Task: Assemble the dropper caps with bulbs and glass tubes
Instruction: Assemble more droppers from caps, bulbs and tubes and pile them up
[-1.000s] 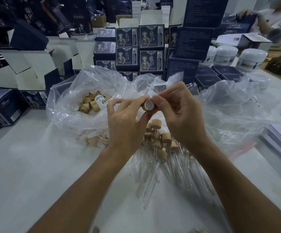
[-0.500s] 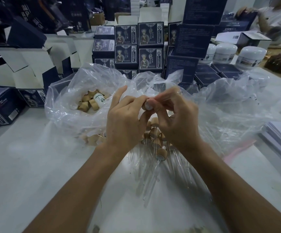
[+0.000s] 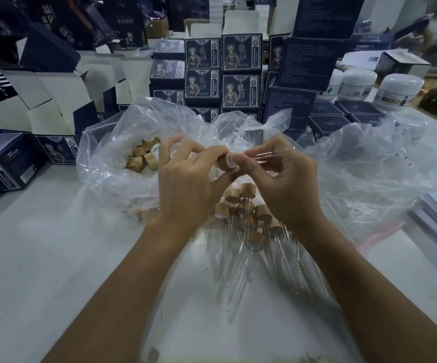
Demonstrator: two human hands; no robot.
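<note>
- The cap [image 3: 226, 161] is held above the pile [image 3: 248, 218] of finished droppers, its open end facing right.
- The left hand [image 3: 191, 184] pinches the cap between curled fingers and thumb.
- The right hand [image 3: 282, 184] pinches a glass tube [image 3: 260, 155], its near end right at the cap's mouth.
- Step, as I judge it: seating the tube in the cap.
- Next move calls for a straight, gentle push along the tube's axis.
- Left of the cap, a bag [image 3: 107, 158] holds loose caps.
</note>
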